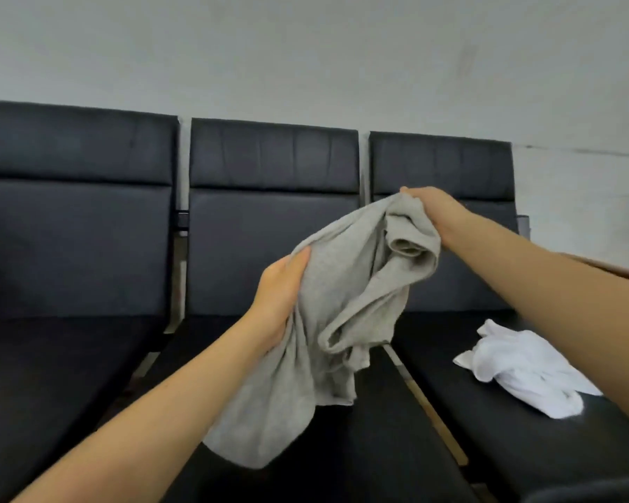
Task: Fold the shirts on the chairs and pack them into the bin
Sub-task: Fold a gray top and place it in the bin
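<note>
A crumpled grey shirt (345,306) hangs in the air over the middle chair (269,216). My left hand (280,292) grips its left side, fingers curled into the cloth. My right hand (436,212) holds a bunched upper part, higher and further back. The lower end of the shirt dangles down over the middle seat. A white shirt (523,368) lies crumpled on the seat of the right chair (447,165). No bin is in view.
Three black padded chairs stand in a row against a pale wall (305,49); the left chair (73,219) has a bare seat. Metal strips (433,415) run between the seats.
</note>
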